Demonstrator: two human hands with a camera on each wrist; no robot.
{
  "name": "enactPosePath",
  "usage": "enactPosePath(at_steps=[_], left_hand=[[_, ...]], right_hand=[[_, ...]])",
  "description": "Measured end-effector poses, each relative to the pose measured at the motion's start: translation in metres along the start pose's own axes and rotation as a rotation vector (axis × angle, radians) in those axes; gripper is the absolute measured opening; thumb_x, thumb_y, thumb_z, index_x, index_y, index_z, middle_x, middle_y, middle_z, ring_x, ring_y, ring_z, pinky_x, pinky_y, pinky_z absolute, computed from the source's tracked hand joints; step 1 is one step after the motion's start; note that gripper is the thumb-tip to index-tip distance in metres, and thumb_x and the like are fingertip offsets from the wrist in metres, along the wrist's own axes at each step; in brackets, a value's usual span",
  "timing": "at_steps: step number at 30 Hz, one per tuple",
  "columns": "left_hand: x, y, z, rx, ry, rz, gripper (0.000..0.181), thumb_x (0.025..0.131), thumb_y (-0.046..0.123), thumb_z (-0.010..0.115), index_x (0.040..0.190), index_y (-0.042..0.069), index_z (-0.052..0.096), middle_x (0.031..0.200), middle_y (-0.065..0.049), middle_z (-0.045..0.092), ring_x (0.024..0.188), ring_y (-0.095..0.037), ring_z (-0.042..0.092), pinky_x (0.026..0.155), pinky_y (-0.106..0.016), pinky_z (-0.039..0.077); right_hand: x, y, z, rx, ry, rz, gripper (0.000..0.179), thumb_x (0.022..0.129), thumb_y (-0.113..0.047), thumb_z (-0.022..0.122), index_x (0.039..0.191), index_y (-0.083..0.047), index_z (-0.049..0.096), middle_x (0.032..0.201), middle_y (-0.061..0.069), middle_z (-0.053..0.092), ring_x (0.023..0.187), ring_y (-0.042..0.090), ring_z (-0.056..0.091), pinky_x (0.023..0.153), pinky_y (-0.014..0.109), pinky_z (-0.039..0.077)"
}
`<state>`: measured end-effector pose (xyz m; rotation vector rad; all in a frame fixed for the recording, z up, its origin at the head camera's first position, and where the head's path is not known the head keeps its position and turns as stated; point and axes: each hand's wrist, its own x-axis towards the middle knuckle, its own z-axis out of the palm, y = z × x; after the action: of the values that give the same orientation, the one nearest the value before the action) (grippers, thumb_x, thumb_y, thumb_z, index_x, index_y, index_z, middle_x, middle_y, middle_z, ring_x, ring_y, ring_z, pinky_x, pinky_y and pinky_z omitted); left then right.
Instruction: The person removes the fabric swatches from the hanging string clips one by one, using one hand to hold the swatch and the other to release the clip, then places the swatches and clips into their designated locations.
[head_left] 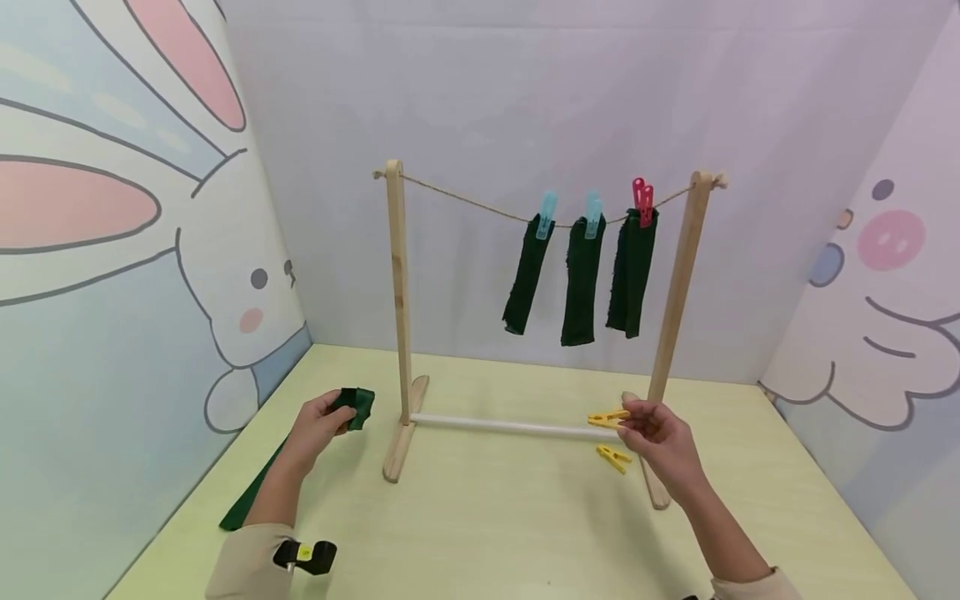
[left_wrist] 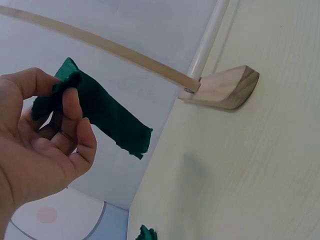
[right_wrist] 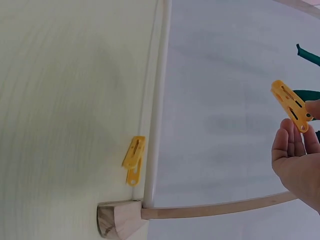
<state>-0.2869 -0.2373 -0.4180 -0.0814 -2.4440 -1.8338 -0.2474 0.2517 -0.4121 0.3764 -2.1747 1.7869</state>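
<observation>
Green cloth strip (head_left: pixel 247 502) lies by our tabletop's left edge; above it, our left hand (head_left: pixel 318 427) pinches a second strip (head_left: pixel 363 407) between thumb and fingers. Three strips (head_left: pixel 581 287) hang pegged on the rope (head_left: pixel 465 198). Our right hand (head_left: pixel 663 442) pinches a yellow clothespin (head_left: pixel 606 418), fingers curled, above the tabletop's right half. We seem between hangings; next likely calls for draping cloth over the rope's bare left stretch, then clipping.

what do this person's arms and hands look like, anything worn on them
The left hand and right hand are bare, without gloves. The left sleeve and right sleeve are plain beige. Beside the left sleeve sits a small black device with a yellow label; its print is too small to read. A black sliver shows by the right sleeve, mostly cut off.
</observation>
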Motion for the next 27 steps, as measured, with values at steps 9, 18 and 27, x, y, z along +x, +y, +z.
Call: enactPosePath(at_steps=[9,18,27], left_hand=[[0.005,-0.022,-0.021,0.0,-0.054,-0.097,0.043,0.092,0.004,0.048,0.13,-0.014,0.039,0.102,-0.019,0.05,0.078,-0.015,0.052,0.072,-0.031,0.048],[-0.019,-0.041,-0.034,0.09,-0.132,-0.211,0.06,0.093,0.006,0.05,0.139,-0.017,0.019,0.095,-0.016,0.054,0.074,-0.02,0.052,0.073,-0.038,0.047],[-0.041,-0.049,-0.04,0.113,-0.117,-0.252,0.062,0.093,0.006,0.051,0.139,-0.017,0.016,0.087,-0.013,0.052,0.073,-0.023,0.052,0.071,-0.037,0.048]], right_hand=[[-0.01,0.013,-0.006,-0.032,-0.003,0.026,0.028,0.082,0.009,0.064,0.108,0.014,0.053,0.092,0.02,0.06,0.08,0.017,0.058,0.064,0.021,0.05],[-0.014,0.021,-0.007,-0.008,-0.019,0.09,0.029,0.083,0.007,0.064,0.108,0.016,0.051,0.088,0.009,0.06,0.076,0.011,0.057,0.063,0.021,0.051],[-0.017,0.027,-0.008,-0.075,-0.008,0.241,0.034,0.084,-0.007,0.068,0.109,0.013,0.057,0.09,0.013,0.06,0.075,0.012,0.057,0.064,0.024,0.05]])
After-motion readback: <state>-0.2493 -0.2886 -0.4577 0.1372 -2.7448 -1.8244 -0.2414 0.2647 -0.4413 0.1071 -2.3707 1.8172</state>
